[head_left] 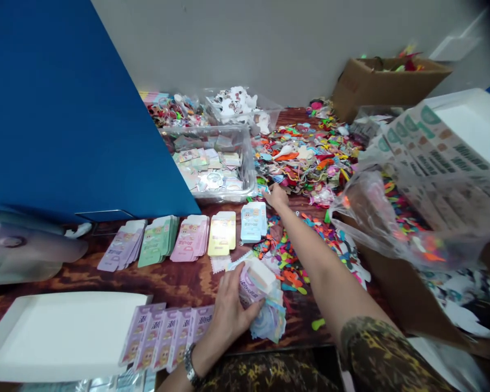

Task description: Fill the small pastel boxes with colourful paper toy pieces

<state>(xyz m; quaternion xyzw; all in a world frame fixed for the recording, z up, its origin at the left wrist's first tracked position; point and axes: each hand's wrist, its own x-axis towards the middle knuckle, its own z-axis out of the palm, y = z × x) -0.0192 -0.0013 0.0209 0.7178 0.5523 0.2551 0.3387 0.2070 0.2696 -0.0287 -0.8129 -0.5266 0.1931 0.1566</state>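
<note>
Small paper box (258,280), lilac and white with a printed face, sits in the left hand (228,310) just below the middle of the view, fingers curled around it and pinching it against a loose sheaf of pastel packets (271,321) underneath. By the look of things the packing is partly along: at about 7 o'clock a row of lilac boxes (167,335) already lies filled side by side in a white tray (61,332), with most of that tray bare, and five fanned stacks of flat cartons (183,237) in lilac, green, pink, yellow and blue wait across the middle of the surface (175,280). The right hand (275,196) stretches out toward 12 o'clock, into the heap of coloured balloons (310,158) beside the clear bin (212,163); whether its fingers pinch a piece or lie spread cannot be told, as they are small and turned away. At 3 o'clock a clear plastic bag (375,218) blurs what lies behind it, printed cartons (428,141) are cut off by the edge, and the print on every box is too fine to read.
</note>
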